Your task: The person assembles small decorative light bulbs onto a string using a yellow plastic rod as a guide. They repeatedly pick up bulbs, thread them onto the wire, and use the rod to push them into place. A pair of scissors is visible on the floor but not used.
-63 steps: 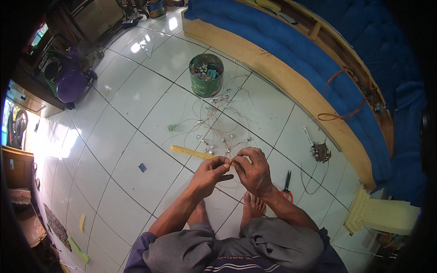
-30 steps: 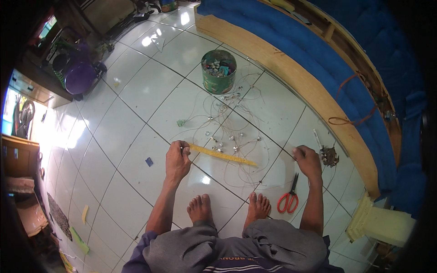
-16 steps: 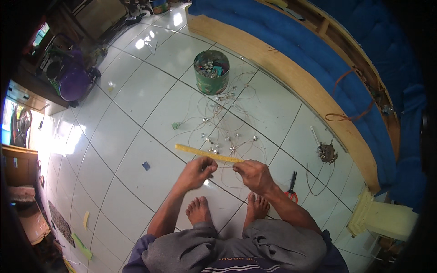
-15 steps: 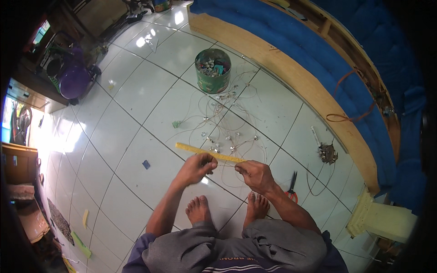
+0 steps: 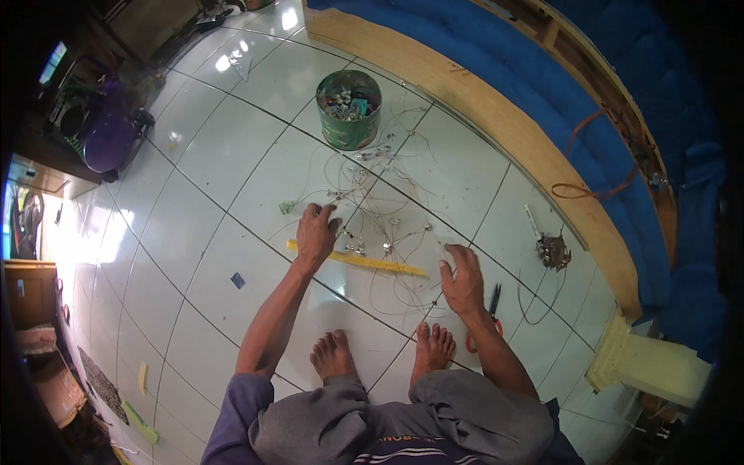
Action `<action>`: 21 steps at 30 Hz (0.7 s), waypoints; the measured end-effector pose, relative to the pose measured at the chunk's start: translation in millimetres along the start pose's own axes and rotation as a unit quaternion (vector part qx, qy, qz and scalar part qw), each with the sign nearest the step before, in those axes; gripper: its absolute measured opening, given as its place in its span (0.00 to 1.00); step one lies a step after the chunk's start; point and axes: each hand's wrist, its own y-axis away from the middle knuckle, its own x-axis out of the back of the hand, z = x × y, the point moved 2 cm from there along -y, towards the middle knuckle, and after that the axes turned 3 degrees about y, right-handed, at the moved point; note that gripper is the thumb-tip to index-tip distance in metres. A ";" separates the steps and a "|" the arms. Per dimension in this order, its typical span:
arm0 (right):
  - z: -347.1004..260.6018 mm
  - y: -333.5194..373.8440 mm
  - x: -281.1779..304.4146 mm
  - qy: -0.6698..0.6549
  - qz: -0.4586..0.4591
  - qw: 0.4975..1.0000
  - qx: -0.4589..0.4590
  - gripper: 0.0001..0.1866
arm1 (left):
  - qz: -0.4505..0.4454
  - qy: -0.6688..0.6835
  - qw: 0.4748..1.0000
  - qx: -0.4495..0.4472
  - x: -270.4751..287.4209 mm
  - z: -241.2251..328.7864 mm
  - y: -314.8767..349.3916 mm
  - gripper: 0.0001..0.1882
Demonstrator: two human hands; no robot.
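A long yellow strip (image 5: 376, 265) lies on the tiled floor in front of my feet, partly hidden under my left hand (image 5: 316, 236). That hand reaches over it with fingers apart, its fingertips close to a small shiny piece (image 5: 335, 194) on a thin wire. My right hand (image 5: 463, 280) hovers off the strip's right end, thumb and fingers apart, holding nothing I can see. Between and beyond my hands spread thin looping wires (image 5: 403, 200) with several small shiny metal pieces (image 5: 355, 248). Whether either hand touches a wire is unclear.
A green tin (image 5: 349, 128) full of small scraps stands beyond the wires. Red-handled scissors (image 5: 494, 310) lie beside my right forearm. A brownish clump (image 5: 553, 253) sits farther right, near a wooden frame with blue padding (image 5: 496, 85). A dark blue scrap (image 5: 237, 280) lies left.
Both hands have let go of the yellow strip, which now rests on the floor. My left hand has moved forward toward the wires; my right has shifted slightly right and forward.
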 end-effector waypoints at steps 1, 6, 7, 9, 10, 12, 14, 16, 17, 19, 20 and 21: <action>0.8 -0.2 -9.4 -0.027 -0.044 0.999 -0.016 0.17 | -0.029 -0.019 0.999 -0.006 -4.2 -0.7 5.2 0.17; 8.2 -12.1 -43.5 0.011 -0.185 0.980 -0.076 0.14 | 0.007 0.060 0.997 0.055 2.7 -0.7 18.6 0.12; 10.7 -13.7 -46.4 0.019 -0.186 0.978 -0.094 0.14 | 0.044 0.064 0.995 0.057 10.8 2.0 24.0 0.12; 15.9 -13.2 -50.4 0.039 -0.176 0.976 -0.126 0.14 | 0.080 0.140 0.978 0.134 27.9 5.3 37.8 0.10; 19.4 -12.5 -50.3 0.074 -0.136 0.978 -0.140 0.13 | 0.079 0.212 0.951 0.209 35.0 6.0 46.3 0.09; 26.3 -8.5 -50.0 0.126 -0.072 0.978 -0.149 0.13 | 0.076 0.342 0.892 0.287 39.9 13.7 60.9 0.09; 33.2 -3.0 -53.4 0.097 -0.135 0.977 -0.137 0.12 | 0.076 0.461 0.834 0.293 39.1 24.9 72.6 0.10; 36.6 5.1 -56.0 0.020 -0.167 0.977 -0.131 0.12 | 0.049 0.540 0.789 0.288 35.2 37.2 83.4 0.14; 39.4 8.3 -55.0 -0.036 -0.156 0.978 -0.134 0.12 | 0.034 0.537 0.793 0.284 34.3 42.9 89.1 0.15; 47.6 20.0 -50.0 -0.088 -0.105 0.976 -0.171 0.12 | -0.016 0.534 0.798 0.279 26.9 56.9 96.2 0.15; 58.6 23.1 -43.9 -0.084 -0.066 0.975 -0.194 0.12 | -0.030 0.516 0.813 0.268 25.6 61.7 98.6 0.17; 68.7 30.3 -36.3 -0.096 -0.015 0.978 -0.182 0.13 | -0.024 0.524 0.813 0.252 23.7 67.4 100.3 0.18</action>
